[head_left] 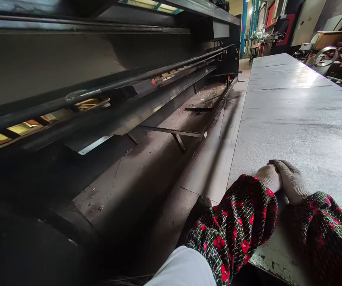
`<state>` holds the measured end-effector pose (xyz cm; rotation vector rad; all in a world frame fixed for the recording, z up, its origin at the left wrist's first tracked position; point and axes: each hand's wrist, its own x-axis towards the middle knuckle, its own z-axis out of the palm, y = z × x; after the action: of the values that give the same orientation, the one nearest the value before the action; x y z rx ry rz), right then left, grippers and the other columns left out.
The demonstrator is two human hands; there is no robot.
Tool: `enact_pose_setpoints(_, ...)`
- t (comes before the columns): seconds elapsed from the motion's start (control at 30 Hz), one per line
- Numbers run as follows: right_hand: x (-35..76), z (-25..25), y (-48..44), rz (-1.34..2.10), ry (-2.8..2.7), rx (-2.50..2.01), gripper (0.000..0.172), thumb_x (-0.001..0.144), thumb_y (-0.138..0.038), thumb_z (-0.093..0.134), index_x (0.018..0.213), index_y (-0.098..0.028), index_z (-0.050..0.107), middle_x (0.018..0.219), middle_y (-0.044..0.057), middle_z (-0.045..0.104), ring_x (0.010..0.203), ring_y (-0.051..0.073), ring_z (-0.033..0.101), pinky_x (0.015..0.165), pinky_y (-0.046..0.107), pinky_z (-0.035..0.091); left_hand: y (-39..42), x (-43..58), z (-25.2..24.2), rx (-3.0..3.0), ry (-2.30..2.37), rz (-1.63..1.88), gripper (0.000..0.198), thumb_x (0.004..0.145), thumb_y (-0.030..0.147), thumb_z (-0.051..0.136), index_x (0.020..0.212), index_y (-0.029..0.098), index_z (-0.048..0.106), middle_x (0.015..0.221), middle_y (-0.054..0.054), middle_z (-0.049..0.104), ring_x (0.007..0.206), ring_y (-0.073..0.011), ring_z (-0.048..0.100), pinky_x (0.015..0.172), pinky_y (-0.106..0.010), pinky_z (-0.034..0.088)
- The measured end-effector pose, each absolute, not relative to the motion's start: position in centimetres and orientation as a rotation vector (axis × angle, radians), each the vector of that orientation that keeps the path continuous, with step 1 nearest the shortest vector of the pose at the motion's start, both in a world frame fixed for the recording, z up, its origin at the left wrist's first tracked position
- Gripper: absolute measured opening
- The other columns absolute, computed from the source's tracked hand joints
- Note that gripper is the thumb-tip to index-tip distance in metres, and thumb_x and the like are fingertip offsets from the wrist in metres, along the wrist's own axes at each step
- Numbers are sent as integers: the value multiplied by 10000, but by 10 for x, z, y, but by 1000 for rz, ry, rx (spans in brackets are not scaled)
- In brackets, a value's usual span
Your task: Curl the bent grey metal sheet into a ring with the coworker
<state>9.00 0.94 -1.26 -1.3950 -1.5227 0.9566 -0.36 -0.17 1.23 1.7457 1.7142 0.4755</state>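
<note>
Both my hands wear pale knit gloves and dark floral sleeve covers with red flowers. They rest together on a large grey metal sheet [302,111] at the lower right. My left hand [266,177] is bunched like a fist, knuckles up. My right hand [290,182] lies against it with its fingers curled over the left hand's top. Neither hand holds a tool or a part. My left forearm hangs over the sheet's near edge.
A long dark shearing machine [69,71] fills the left, with a round bar [123,84] along its opening. Below it a sloped, dusty bed [159,159] carries thin metal strips [173,132]. Workshop clutter and a steel ring [325,55] stand at the far right.
</note>
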Motion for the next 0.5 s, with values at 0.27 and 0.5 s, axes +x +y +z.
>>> enact_pose_setpoints(0.27, 87, -5, 6, 973, -1505, -1410, 323, 802, -430, 452, 926, -228, 671, 958, 14, 685, 933, 160, 589, 863, 255, 409, -1, -4, 17, 1760, 1676, 441, 353, 838, 258, 385, 1059, 109, 617, 1029, -138, 650, 947, -223, 590, 800, -296, 463)
enact_pose_setpoints(0.5, 88, -6, 6, 962, -1513, -1418, 344, 794, -440, 448, 942, -229, 675, 966, 18, 684, 936, 169, 588, 874, 278, 413, -2, -4, 14, 1705, 1669, 472, 363, 836, 278, 386, 1054, 114, 626, 1023, -146, 651, 926, -237, 587, 783, -316, 462)
